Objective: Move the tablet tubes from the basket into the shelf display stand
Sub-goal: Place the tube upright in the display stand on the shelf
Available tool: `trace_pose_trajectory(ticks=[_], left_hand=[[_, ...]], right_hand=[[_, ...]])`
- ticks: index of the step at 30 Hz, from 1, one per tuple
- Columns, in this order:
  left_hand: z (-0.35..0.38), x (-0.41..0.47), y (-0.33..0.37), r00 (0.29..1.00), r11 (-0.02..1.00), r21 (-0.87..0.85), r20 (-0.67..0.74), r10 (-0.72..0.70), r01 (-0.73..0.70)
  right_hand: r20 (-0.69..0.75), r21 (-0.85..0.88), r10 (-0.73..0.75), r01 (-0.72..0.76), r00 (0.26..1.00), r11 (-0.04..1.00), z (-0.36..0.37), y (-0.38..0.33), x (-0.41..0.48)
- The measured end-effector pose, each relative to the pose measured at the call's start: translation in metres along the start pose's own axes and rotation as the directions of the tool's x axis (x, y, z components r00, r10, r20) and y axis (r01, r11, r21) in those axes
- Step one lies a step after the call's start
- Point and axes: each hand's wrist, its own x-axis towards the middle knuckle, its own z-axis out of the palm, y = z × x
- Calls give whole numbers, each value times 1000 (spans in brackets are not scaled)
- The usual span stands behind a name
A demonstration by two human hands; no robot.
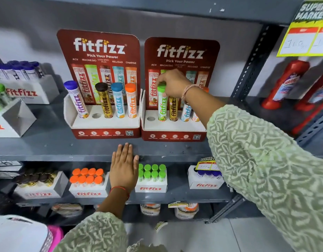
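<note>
Two red display stands sit side by side on the grey shelf. The left stand (104, 124) holds a purple-capped tube (76, 99), a brown tube (104, 100), a blue tube (119, 100) and an orange tube (131, 100); its second hole (96, 115) is empty. In the right stand (173, 127), my right hand (172, 83) grips the cap of a green tube (162, 104) standing in the second hole. Its first hole (151, 118) is empty. Brown, blue and orange tubes stand behind my wrist. My left hand (123, 168) lies flat on the shelf edge, holding nothing. The basket is not clearly visible.
White boxes of tubes sit on the lower shelf: orange caps (88, 176), green caps (152, 171), purple caps (208, 174), brown caps (37, 177). More boxes stand at far left (24, 88). Red bottles (286, 84) stand right of the shelf upright (255, 62).
</note>
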Motion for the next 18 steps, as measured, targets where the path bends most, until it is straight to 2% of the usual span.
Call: trace_pose_trajectory(ticks=[3, 7, 12, 18], left_hand=[[-2, 0, -2, 999, 1000, 6, 31, 18, -18], [-5, 1, -9, 997, 998, 28, 65, 51, -53], [-8, 0, -9, 994, 998, 36, 98, 52, -56], [-9, 0, -11, 991, 997, 32, 119, 64, -69]], right_hand=[[20, -61, -22, 23, 1000, 998, 3, -8, 2], [-51, 18, -74, 75, 996, 997, 3, -1, -2], [-76, 95, -57, 64, 995, 993, 3, 5, -5], [-33, 75, -68, 70, 997, 995, 3, 2, -4]])
